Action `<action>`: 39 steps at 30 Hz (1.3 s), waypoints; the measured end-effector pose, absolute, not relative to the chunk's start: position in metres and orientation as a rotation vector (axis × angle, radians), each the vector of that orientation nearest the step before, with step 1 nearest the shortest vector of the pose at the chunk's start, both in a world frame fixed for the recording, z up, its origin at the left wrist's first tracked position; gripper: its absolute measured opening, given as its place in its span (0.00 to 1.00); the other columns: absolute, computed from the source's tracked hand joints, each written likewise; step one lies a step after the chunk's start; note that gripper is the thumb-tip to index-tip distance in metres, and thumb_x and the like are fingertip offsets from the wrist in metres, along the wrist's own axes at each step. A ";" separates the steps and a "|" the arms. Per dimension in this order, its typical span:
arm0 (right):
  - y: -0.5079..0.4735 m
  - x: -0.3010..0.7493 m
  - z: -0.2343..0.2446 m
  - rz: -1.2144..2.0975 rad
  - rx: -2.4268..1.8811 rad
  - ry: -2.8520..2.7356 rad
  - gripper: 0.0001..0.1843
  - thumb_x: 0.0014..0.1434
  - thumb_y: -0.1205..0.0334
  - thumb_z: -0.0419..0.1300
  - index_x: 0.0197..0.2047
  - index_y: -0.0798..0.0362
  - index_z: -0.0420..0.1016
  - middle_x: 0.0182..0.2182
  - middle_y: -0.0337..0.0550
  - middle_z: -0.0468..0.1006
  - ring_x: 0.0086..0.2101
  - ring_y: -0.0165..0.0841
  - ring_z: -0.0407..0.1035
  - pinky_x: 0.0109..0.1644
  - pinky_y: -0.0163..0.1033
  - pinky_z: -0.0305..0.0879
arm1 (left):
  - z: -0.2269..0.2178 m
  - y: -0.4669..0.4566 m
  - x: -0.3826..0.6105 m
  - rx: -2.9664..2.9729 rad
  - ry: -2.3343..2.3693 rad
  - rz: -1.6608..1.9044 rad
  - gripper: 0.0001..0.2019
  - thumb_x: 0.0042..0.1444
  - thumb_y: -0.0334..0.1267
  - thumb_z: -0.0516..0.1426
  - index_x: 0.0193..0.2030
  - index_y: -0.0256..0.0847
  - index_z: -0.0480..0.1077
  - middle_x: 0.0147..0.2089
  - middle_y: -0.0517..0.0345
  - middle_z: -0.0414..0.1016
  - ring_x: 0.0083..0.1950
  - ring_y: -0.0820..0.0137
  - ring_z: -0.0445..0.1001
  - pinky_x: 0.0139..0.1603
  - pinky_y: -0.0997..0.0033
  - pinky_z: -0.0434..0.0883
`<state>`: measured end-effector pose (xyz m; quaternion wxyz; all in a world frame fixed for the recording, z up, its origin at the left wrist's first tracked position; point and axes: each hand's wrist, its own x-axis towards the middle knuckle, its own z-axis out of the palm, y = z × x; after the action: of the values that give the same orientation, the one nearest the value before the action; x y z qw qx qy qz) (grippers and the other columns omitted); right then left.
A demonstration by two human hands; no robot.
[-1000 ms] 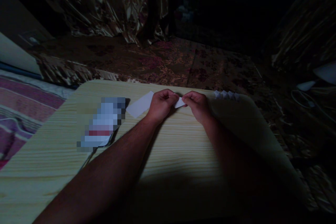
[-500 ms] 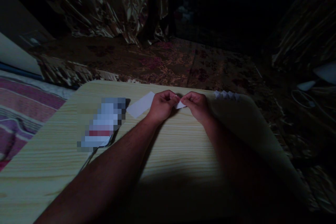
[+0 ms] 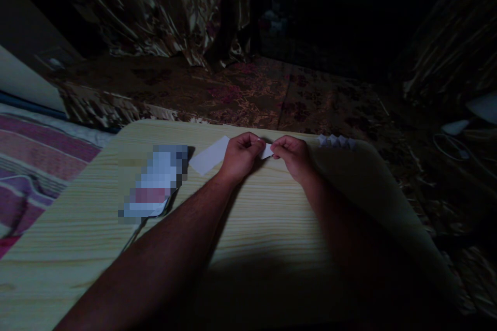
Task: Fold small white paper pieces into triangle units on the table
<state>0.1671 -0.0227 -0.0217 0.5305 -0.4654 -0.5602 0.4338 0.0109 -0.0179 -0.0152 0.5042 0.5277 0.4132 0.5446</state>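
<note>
A small piece of white paper [image 3: 266, 151] is pinched between my two hands, just above the far part of the wooden table [image 3: 264, 217]. My left hand [image 3: 241, 155] closes its thumb and fingers on the paper's left side. On its right edge, my right hand [image 3: 292, 154] pinches with thumb and forefinger. A flat white sheet of paper [image 3: 207, 158] lies on the table to the left of my left hand, its right end partly hidden by that hand. Several small folded white paper pieces [image 3: 337, 141] stand in a row beyond my right hand.
A phone [image 3: 155, 181], blurred by pixels, lies at the left with a white cable [image 3: 132, 237] running from it. A striped bed cover [image 3: 34, 165] is left of the table. Behind hang patterned curtains [image 3: 194, 10]; a white lamp-like object [image 3: 455, 127] is at the right.
My right hand has shifted slightly right along the small paper, so more of it shows between my fingers. My left hand keeps its pinch. The whole view has shifted a little.
</note>
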 end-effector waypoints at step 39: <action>-0.024 0.161 -0.016 1.131 -1.103 -1.333 0.12 0.49 0.57 0.64 0.36 0.54 0.72 0.26 0.36 0.75 0.24 0.26 0.64 0.25 0.32 0.59 | -0.020 -0.010 0.009 1.030 0.856 1.422 0.16 0.43 0.31 0.63 0.42 0.38 0.73 0.31 0.61 0.71 0.27 0.76 0.69 0.29 0.75 0.68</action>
<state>0.1612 -0.0245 -0.0162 0.5119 -0.4586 -0.5539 0.4700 0.0093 -0.0100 -0.0199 0.5597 0.4370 0.3631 0.6033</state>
